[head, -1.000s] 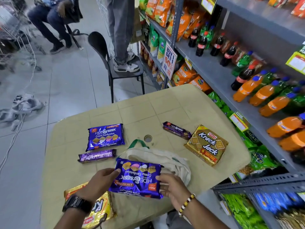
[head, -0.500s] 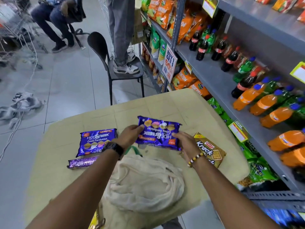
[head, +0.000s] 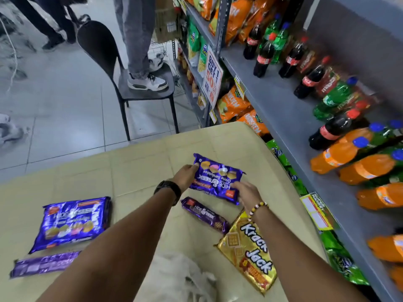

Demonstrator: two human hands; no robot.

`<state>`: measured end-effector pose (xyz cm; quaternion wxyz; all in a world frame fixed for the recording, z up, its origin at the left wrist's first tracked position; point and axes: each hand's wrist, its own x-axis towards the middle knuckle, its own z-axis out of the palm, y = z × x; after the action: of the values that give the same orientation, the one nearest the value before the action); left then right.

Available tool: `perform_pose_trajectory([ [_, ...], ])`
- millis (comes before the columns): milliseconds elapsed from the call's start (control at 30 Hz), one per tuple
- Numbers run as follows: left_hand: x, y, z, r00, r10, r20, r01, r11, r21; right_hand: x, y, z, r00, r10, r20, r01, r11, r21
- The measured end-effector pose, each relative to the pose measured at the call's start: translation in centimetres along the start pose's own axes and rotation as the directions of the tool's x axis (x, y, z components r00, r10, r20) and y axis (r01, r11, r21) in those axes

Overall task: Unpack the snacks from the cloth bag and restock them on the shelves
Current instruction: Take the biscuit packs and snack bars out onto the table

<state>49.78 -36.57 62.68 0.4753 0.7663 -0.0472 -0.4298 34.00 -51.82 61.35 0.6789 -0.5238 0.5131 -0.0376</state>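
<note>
Purple Hide & Seek creme-sandwich pack (head: 216,182) sits between both hands, over the middle-far part of the beige table (head: 141,162). Left hand (head: 185,177) grips its left end, thumb on the top face near the far-left corner, fingers hidden beneath. Right hand (head: 245,190) grips the near-right corner, fingers curled over the edge. Cannot tell whether the pack rests on the table top or is held just above it.

Pack: glossy purple wrapper, print upside down to the wearer. Round biscuits in yellow, pink and white run along the far edge. Red brand tag at the near-right corner.

Just near of it lies a slim Hide & Seek roll (head: 205,214). A gold Krack Jack pack (head: 250,251) lies right of that, partly under the right forearm. Second creme-sandwich pack (head: 72,223) well apart at left, with a blurred purple roll (head: 43,263) near of it. Cream cloth bag (head: 181,277) at the near edge, between the forearms. Grey shelves (head: 283,118) at right hold orange soda bottles (head: 340,153).
</note>
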Motion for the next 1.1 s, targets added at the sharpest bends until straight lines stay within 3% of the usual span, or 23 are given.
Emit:
perform_pose_trajectory([
  [233, 2.4, -2.3, 0.8, 0.998, -0.028, 0.050, 0.024, 0.996, 0.081, 2.6, 2.6, -0.2, 0.999, -0.002, 0.046, 0.015, 0.960, -0.281],
  [333, 1.6, -2.4, -0.1, 0.994, -0.056, 0.094, 0.044, 0.992, 0.120, 2.4, 1.9, -1.0, 0.994, 0.043, 0.100, -0.009, 0.950, -0.311],
  [400, 0.4, -2.8, -0.8, 0.998, -0.041, 0.041, 0.033, 0.982, 0.184, 1.5, 1.3, -2.3, 0.995, 0.009, 0.103, 0.023, 0.950, -0.312],
  [500, -3.4, -4.3, -1.1, 0.997, 0.028, -0.077, -0.018, 0.990, 0.139, -1.0, 1.3, -5.6, 0.994, -0.092, 0.052, 0.104, 0.940, -0.324],
  [667, -10.6, -8.3, 0.8, 0.991, 0.095, -0.099, -0.084, 0.990, 0.113, -7.1, 4.1, -11.0, 0.990, -0.136, -0.049, 0.118, 0.957, -0.263],
  [833, -15.3, -11.1, 4.5, 1.000, -0.008, 0.028, 0.006, 0.999, 0.050, -12.8, 8.4, -14.0, 0.976, -0.162, -0.148, 0.111, 0.946, -0.305],
  [967, -17.9, -11.3, 8.4, 0.980, -0.175, 0.098, 0.192, 0.961, -0.199, -14.3, 9.8, -15.4, 0.977, -0.160, -0.142, 0.092, 0.913, -0.397],
  [1100, -18.0, -10.7, 10.4, 0.989, -0.108, 0.098, 0.109, 0.994, 0.001, -12.3, 10.3, -17.1, 0.975, -0.069, -0.211, -0.041, 0.878, -0.476],
])
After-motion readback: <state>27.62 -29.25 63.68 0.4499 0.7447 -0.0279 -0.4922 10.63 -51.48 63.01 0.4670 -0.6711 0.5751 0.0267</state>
